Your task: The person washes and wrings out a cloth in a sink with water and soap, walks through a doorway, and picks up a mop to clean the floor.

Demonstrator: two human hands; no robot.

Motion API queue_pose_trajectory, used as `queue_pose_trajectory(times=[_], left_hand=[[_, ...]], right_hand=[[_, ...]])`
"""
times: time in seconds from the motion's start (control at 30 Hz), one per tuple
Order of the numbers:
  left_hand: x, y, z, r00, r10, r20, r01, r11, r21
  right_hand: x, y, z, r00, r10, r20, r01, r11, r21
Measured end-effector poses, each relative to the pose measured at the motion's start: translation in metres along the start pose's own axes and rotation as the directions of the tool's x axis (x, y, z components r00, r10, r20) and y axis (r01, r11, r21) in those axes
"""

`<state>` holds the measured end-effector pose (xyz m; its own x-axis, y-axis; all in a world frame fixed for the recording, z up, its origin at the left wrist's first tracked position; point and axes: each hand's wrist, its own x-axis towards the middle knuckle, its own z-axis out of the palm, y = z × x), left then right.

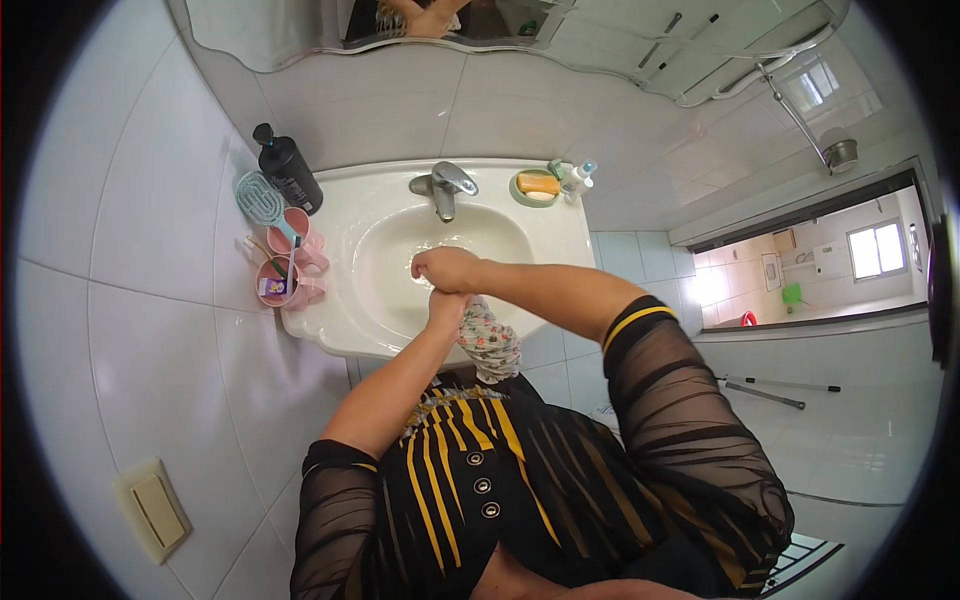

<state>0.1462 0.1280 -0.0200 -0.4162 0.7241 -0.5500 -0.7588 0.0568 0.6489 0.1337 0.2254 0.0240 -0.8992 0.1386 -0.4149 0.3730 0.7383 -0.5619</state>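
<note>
My right hand (447,268) is curled closed over the washbasin (375,235); whatever its palm might hold is hidden. Just below it, my left hand (450,306) meets the right wrist, with its fingers mostly out of sight. Against the left hand hangs a bunched white floral cloth (490,345), patterned with small red flowers and green leaves. This cloth droops over the basin's front edge towards my black and yellow top, and the left hand appears closed on its upper end. Above the bowl stands a chrome faucet (445,188).
Left on the basin ledge are a black pump bottle (290,174), a light blue hairbrush (261,199) and pink cups (276,284) with toothbrushes. At the right corner sit a soap dish (533,200) and small bottles (577,180). A wavy-edged mirror (590,45) hangs above.
</note>
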Motion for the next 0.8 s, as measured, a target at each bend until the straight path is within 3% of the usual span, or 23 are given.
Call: queue_pose_trajectory(times=[0.07,0.1,0.13,0.17,0.2,0.23,0.27,0.3,0.33,0.37,0.4,0.47,0.53,0.6,0.67,0.73,0.8], left_hand=[[0.0,-0.01,-0.008,0.991,0.031,-0.129,-0.023,0.998,0.064],[-0.004,-0.011,-0.011,0.99,0.07,-0.126,-0.067,0.997,0.028],[-0.015,-0.005,-0.012,0.988,0.084,-0.128,-0.081,0.996,0.031],[-0.025,0.002,-0.014,0.987,0.109,-0.117,-0.106,0.994,0.03],[-0.034,0.012,-0.015,0.985,0.135,-0.107,-0.133,0.991,0.028],[-0.04,0.02,-0.019,0.981,0.154,-0.114,-0.151,0.988,0.032],[-0.045,0.029,-0.024,0.989,0.106,-0.107,-0.109,0.994,-0.021],[-0.049,0.034,-0.029,0.993,0.06,-0.099,-0.067,0.995,-0.076],[-0.047,0.036,-0.038,0.99,0.079,-0.115,-0.088,0.993,-0.074],[-0.043,0.035,-0.048,0.987,0.039,-0.158,-0.063,0.987,-0.146],[-0.042,0.037,-0.055,0.981,-0.002,-0.194,-0.041,0.975,-0.217],[-0.051,0.045,-0.054,0.964,0.071,-0.257,-0.146,0.947,-0.286],[-0.068,0.028,-0.051,0.932,0.108,-0.346,-0.236,0.906,-0.351],[-0.089,0.015,-0.053,0.845,0.156,-0.511,-0.376,0.853,-0.361],[-0.103,-0.012,-0.062,0.808,0.153,-0.569,-0.417,0.83,-0.369],[-0.121,-0.043,-0.07,0.781,0.136,-0.61,-0.447,0.803,-0.393],[-0.138,-0.07,-0.07,0.699,0.077,-0.711,-0.494,0.771,-0.402]], right_hand=[[0.01,0.007,0.02,0.999,0.005,-0.041,-0.003,0.999,0.034],[-0.002,-0.014,0.005,0.991,0.127,0.039,-0.132,0.966,0.224],[-0.001,-0.014,0.009,0.993,0.115,0.032,-0.119,0.968,0.221],[0.003,-0.013,0.012,0.993,0.056,0.106,-0.104,0.839,0.533],[0.006,-0.013,0.012,0.987,-0.03,0.161,-0.109,0.614,0.782],[0.004,-0.012,0.002,0.961,-0.102,0.258,-0.223,0.27,0.937],[0.004,-0.004,0.002,0.959,-0.121,0.258,-0.216,0.281,0.935],[0.006,0.012,0.008,0.999,0.006,0.049,-0.048,0.362,0.931],[0.0,0.02,0.007,0.978,0.11,-0.177,0.109,0.452,0.885],[-0.015,0.036,0.005,0.978,0.036,-0.207,0.047,0.923,0.381],[-0.035,0.048,-0.001,0.978,-0.045,-0.201,-0.02,0.951,-0.308],[-0.045,0.083,0.005,0.996,0.022,0.082,-0.022,1.0,-0.002],[-0.079,0.104,0.008,0.99,-0.138,-0.01,0.135,0.981,-0.139],[-0.096,0.145,0.019,0.973,-0.223,-0.061,0.231,0.918,0.322],[-0.129,0.178,0.013,0.974,-0.209,-0.086,0.218,0.971,0.098],[-0.158,0.214,0.01,0.997,-0.077,-0.027,0.081,0.982,0.172],[-0.175,0.261,0.018,0.996,-0.092,0.017,0.086,0.971,0.221]])
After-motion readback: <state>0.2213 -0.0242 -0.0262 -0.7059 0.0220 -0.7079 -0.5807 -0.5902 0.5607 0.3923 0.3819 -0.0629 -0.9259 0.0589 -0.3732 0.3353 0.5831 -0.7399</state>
